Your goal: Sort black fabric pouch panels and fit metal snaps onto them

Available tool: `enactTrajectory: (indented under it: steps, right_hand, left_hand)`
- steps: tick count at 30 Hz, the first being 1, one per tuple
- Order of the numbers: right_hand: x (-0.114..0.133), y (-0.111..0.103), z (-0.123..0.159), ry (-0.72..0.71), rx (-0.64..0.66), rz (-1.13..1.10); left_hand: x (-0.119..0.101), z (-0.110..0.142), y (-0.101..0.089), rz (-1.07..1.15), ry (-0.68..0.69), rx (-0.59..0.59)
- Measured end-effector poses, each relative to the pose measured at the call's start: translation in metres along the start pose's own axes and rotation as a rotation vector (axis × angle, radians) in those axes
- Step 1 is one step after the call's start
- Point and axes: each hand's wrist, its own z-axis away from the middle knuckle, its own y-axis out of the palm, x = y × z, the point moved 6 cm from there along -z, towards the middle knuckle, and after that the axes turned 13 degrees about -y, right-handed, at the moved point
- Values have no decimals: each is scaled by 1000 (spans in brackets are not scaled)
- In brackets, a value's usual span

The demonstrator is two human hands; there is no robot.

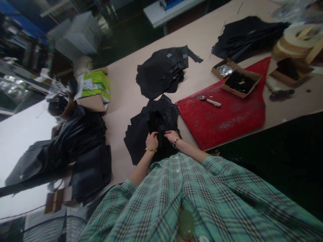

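Black piece [153, 121] sits left of the red board [227, 117], atop a black stack [137, 136], just beyond the fingertips. Left hand [152, 140] and right hand [172, 136] both pinched nearly closed on it — fingers bent, no visible gap. Pale table [122, 80] underneath; green-and-white carton [97, 84] well left of the board — dark green floor [133, 28] past the table.
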Motion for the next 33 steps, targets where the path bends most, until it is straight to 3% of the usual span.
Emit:
enactTrajectory:
  steps: [4,7,9,11,13,15,17,22,28,33]
  right_hand:
    - [9,-2,4,-157,-93,38]
    - [16,-1,14,-274,-82,14]
    - [26,7,23,-395,28,-23]
    - [36,19,33,-509,226,-78]
    - [40,29,43,-553,411,-125]
    - [38,31,45,-540,458,-131]
    - [32,22,39,-519,343,-80]
    - [19,-14,21,-418,-126,237]
    - [2,-16,14,-256,-111,326]
    - [0,-17,15,-211,-121,326]
  left_hand:
    - [0,-1,-1,11,-5,4]
    - [0,-2,-3,77,-7,13]
    - [1,-4,-4,142,-12,20]
    - [5,-8,-5,187,-48,32]
    - [9,-12,-5,195,-104,46]
    - [13,-15,-4,177,-140,53]
    - [14,-17,-4,156,-149,52]
    - [10,-13,-4,117,-114,18]
    - [6,0,-5,135,-41,-82]
    - [3,1,0,32,31,-32]
